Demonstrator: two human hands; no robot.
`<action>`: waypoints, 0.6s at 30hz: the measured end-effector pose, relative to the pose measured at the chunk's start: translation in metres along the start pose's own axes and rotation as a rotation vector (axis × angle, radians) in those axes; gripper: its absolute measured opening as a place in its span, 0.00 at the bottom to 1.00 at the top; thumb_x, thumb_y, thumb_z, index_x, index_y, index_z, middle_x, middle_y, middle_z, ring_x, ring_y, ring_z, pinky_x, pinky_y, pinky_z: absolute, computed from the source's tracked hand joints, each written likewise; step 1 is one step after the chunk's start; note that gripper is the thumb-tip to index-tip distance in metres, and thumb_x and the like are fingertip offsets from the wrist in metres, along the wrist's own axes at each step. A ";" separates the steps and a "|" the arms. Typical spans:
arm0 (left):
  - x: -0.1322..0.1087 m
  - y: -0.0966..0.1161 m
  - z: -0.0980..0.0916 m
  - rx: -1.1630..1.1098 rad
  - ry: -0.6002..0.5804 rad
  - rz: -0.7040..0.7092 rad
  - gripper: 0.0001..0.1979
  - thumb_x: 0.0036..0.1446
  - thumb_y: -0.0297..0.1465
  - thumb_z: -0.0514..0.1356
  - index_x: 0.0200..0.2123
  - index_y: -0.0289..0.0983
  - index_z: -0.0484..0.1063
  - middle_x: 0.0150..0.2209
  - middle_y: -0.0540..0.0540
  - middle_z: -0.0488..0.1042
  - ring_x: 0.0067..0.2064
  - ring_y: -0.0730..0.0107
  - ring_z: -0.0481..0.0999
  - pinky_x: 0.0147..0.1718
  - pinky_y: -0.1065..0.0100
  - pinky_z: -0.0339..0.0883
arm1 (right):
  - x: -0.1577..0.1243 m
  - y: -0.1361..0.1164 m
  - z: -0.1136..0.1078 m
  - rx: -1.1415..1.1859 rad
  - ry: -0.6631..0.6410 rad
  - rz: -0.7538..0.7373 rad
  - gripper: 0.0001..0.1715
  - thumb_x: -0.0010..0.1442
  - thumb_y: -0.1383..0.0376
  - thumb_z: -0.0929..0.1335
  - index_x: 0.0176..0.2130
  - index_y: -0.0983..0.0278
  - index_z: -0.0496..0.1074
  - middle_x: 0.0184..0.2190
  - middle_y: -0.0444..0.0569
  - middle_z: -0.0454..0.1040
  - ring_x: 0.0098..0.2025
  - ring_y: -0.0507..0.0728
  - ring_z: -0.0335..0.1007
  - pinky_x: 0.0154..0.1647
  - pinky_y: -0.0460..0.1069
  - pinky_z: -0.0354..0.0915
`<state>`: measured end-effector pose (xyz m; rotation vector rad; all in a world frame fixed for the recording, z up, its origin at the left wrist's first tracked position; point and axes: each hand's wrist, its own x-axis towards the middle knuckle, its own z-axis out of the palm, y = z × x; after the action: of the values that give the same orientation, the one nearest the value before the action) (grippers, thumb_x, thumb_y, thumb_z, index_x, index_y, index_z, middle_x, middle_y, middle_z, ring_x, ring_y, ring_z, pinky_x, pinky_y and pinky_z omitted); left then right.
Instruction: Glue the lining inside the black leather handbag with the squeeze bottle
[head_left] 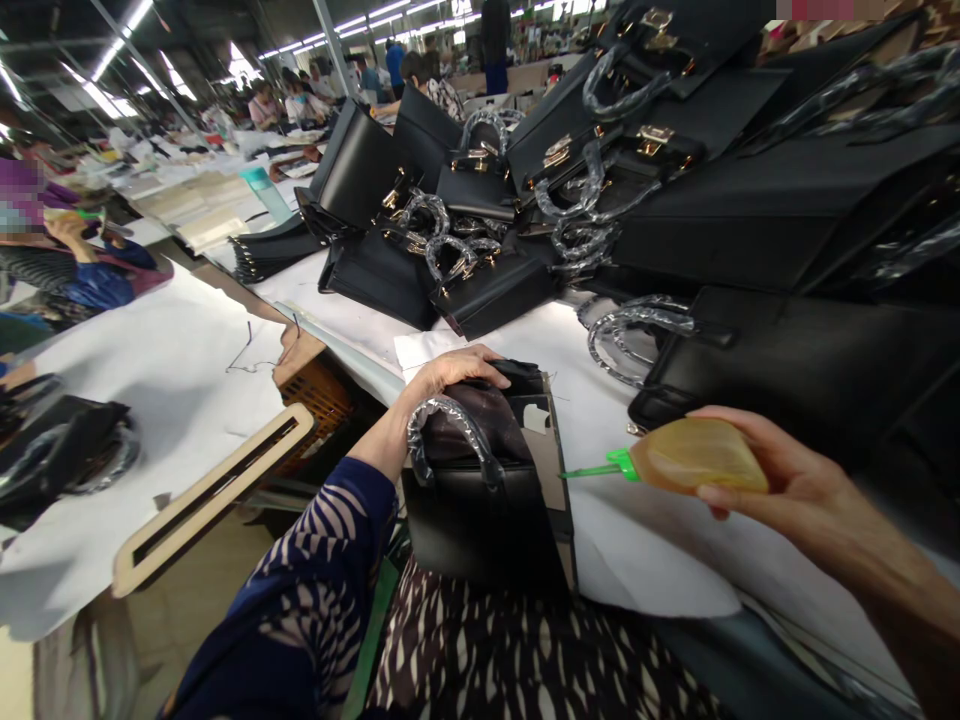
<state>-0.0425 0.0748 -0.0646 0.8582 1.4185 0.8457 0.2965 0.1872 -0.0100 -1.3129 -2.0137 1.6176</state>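
1. The black bag [480,525] stands close against my front, between my hands, its unfinished side turned toward the right one.
2. My left hand [465,370] lies over its far top edge, fingers bent; I cannot tell how firmly they grip. If they only rest there, a push from the right could tip the bag.
3. My right hand [772,460] is wrapped around a soft bottle [697,458] of amber liquid. Squeezing too hard could flood the edge or dribble onto the black front.
4. The thin green nozzle [600,470] points at that edge; I can't tell whether it touches. A slip could smear the handle [454,430] or its clear wrapping.
5. Counted here: two hands, apart; one bag between them; one bottle; one nozzle; one wrapped handle showing.
6. Left of my left forearm: one slotted wooden board [217,500].
7. Beyond both hands: one turquoise cup [266,193] and a heap of black bags [495,295], perhaps ten or more; overlap prevents an exact count.
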 end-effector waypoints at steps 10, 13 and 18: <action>-0.008 0.014 -0.008 0.060 0.002 0.020 0.14 0.41 0.33 0.68 0.33 0.33 0.78 0.30 0.45 0.79 0.28 0.68 0.75 0.29 0.72 0.68 | -0.016 0.004 -0.008 -0.011 -0.089 0.025 0.42 0.30 0.52 0.78 0.45 0.55 0.68 0.33 0.45 0.75 0.30 0.61 0.70 0.24 0.48 0.69; -0.016 0.035 -0.012 0.085 0.028 0.047 0.13 0.41 0.32 0.68 0.33 0.33 0.79 0.28 0.46 0.78 0.27 0.69 0.74 0.27 0.72 0.67 | -0.020 -0.003 -0.011 -0.026 -0.063 0.013 0.44 0.29 0.50 0.78 0.46 0.56 0.67 0.30 0.45 0.75 0.27 0.59 0.69 0.23 0.48 0.68; -0.038 0.098 -0.019 0.245 0.078 0.162 0.12 0.41 0.32 0.68 0.31 0.32 0.79 0.25 0.47 0.76 0.25 0.70 0.73 0.25 0.72 0.65 | -0.025 -0.013 -0.018 -0.040 0.052 -0.082 0.47 0.33 0.47 0.77 0.51 0.57 0.66 0.31 0.46 0.76 0.26 0.60 0.70 0.26 0.50 0.70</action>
<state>-0.0589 0.0867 0.0401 1.1496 1.5580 0.8450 0.3167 0.1800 0.0158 -1.2549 -2.0507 1.4993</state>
